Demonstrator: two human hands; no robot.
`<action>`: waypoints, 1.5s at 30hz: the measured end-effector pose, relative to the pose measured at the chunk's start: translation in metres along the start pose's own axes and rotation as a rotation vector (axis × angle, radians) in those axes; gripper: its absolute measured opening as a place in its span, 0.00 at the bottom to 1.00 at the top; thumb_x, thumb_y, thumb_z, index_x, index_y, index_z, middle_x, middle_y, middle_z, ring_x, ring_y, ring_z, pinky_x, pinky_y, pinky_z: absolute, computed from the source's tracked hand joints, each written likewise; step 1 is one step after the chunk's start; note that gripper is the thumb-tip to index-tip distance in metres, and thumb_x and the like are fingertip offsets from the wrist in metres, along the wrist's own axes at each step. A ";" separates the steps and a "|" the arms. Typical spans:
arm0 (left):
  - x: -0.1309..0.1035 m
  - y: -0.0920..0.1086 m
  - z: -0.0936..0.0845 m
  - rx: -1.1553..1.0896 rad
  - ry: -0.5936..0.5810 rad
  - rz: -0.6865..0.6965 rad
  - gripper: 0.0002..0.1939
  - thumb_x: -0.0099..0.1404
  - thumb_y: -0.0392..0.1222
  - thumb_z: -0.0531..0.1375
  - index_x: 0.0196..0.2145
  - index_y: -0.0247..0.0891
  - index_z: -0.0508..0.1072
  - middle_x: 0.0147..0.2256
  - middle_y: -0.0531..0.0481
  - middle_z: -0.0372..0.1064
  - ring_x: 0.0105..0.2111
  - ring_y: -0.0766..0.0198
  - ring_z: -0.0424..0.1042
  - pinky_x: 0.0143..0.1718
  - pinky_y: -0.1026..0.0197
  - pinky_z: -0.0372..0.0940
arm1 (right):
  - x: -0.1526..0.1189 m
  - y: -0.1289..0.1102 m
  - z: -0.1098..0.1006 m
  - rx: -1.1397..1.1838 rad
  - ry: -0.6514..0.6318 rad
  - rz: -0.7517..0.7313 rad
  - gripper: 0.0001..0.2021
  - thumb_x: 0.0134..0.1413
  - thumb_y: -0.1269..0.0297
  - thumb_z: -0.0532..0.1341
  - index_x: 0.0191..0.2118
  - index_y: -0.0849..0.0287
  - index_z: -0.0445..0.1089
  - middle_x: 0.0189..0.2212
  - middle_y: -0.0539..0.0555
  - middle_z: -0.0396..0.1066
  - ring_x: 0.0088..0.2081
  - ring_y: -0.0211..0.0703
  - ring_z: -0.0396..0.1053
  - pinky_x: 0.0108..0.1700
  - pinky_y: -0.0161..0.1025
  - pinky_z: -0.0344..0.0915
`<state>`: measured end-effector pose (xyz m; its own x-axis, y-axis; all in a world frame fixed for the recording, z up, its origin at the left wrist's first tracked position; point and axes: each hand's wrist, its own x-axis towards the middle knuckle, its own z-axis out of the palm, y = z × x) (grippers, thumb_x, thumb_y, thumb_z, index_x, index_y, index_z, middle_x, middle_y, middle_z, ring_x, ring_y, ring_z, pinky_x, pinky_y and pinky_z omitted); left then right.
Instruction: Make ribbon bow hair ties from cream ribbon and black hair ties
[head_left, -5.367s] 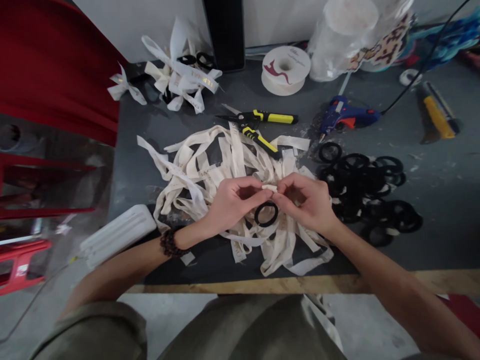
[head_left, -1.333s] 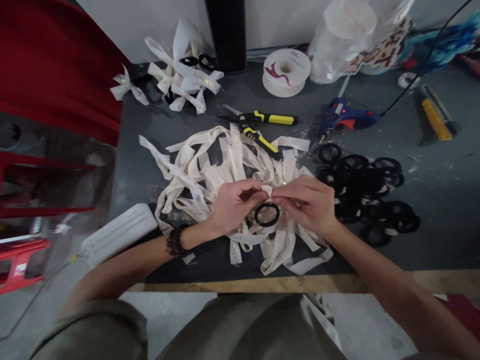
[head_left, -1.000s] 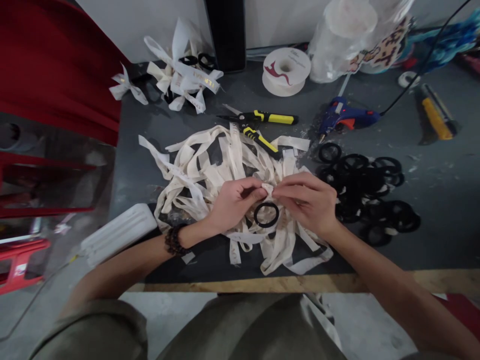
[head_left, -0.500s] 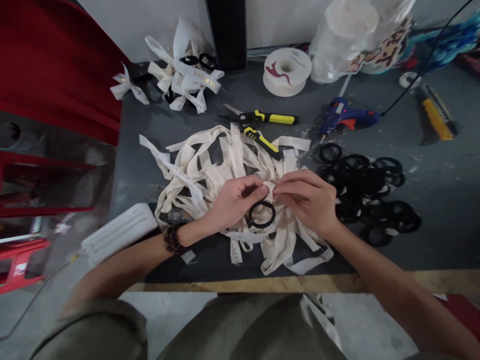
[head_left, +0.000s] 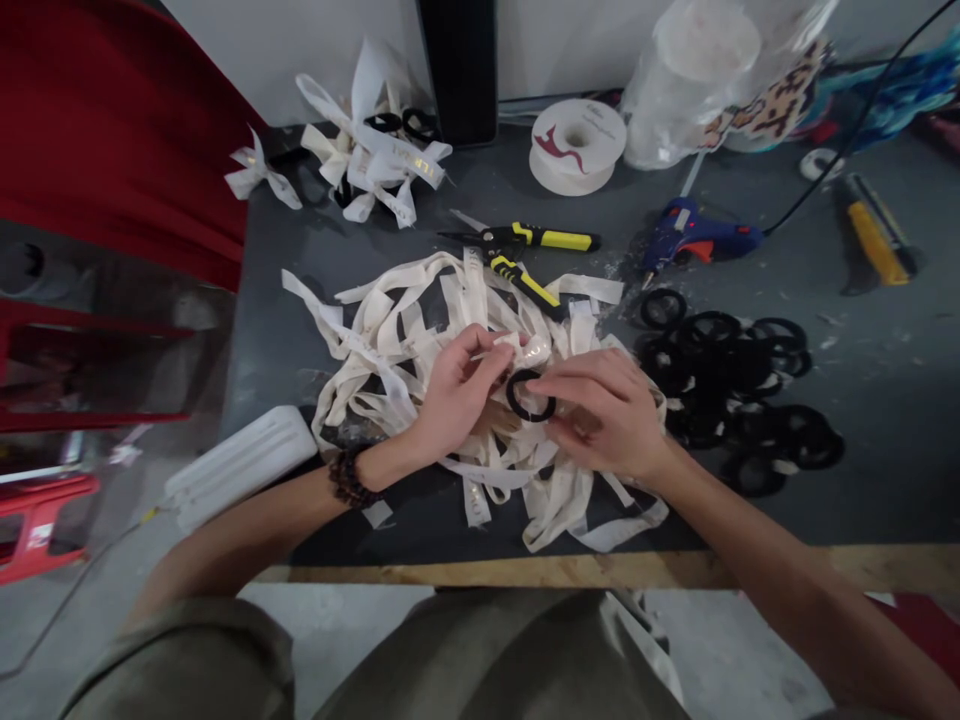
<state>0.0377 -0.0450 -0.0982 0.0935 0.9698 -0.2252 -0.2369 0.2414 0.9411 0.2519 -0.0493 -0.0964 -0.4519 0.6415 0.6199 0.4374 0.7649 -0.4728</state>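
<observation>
My left hand (head_left: pixel 459 392) pinches a short piece of white ribbon (head_left: pixel 534 350) above a loose pile of cream ribbons (head_left: pixel 405 290). A black hair tie (head_left: pixel 511 398) hangs just below that ribbon piece, between my hands. My right hand (head_left: pixel 609 408) has its fingertips at the right side of the hair tie, its thumb below them; the fingers look closed on the tie's edge. Black-and-yellow scissors (head_left: pixel 541 238) lie behind the pile. To the right of my right hand sits a heap of black hair ties (head_left: pixel 739 365).
At the back stand a ribbon spool (head_left: pixel 576 150) and a plastic-wrapped roll (head_left: pixel 701 60). Right of them are a blue glue gun (head_left: pixel 694 235) with its cord and a yellow cutter (head_left: pixel 877 235). Finished white bows (head_left: pixel 375 150) lie back left; a white case (head_left: pixel 240 465) is at the left edge.
My right hand has left the ribbon piece and moved down to the black hair tie, which sits slightly higher and further right. My left hand has shifted slightly left and up.
</observation>
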 end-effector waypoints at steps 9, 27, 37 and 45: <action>-0.007 -0.003 -0.004 -0.053 -0.128 -0.033 0.17 0.76 0.58 0.65 0.42 0.42 0.72 0.39 0.50 0.74 0.31 0.65 0.77 0.26 0.65 0.76 | -0.010 0.010 0.005 0.270 0.269 0.428 0.15 0.68 0.66 0.69 0.57 0.48 0.78 0.47 0.54 0.84 0.40 0.47 0.85 0.41 0.41 0.82; -0.006 -0.001 -0.007 0.076 -0.217 0.026 0.16 0.67 0.49 0.76 0.47 0.40 0.82 0.32 0.50 0.80 0.26 0.67 0.77 0.24 0.68 0.70 | -0.004 0.016 0.009 0.580 0.208 0.617 0.14 0.72 0.61 0.67 0.59 0.47 0.72 0.34 0.47 0.81 0.25 0.40 0.80 0.30 0.37 0.81; -0.005 -0.001 -0.005 0.056 -0.129 -0.023 0.17 0.69 0.57 0.73 0.37 0.40 0.81 0.26 0.53 0.73 0.19 0.71 0.68 0.19 0.68 0.66 | -0.001 0.015 0.008 0.559 0.258 0.624 0.15 0.69 0.61 0.69 0.58 0.47 0.77 0.37 0.51 0.81 0.32 0.43 0.81 0.31 0.38 0.81; -0.001 -0.001 -0.005 0.015 -0.069 0.010 0.13 0.68 0.54 0.74 0.43 0.42 0.85 0.27 0.55 0.70 0.18 0.73 0.63 0.17 0.66 0.61 | -0.010 0.020 0.009 0.643 0.299 0.610 0.15 0.75 0.50 0.61 0.56 0.47 0.81 0.43 0.55 0.81 0.38 0.48 0.81 0.38 0.43 0.80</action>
<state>0.0334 -0.0466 -0.1002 0.1575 0.9673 -0.1988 -0.2233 0.2310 0.9470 0.2581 -0.0395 -0.1177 -0.0283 0.9695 0.2435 -0.0212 0.2429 -0.9698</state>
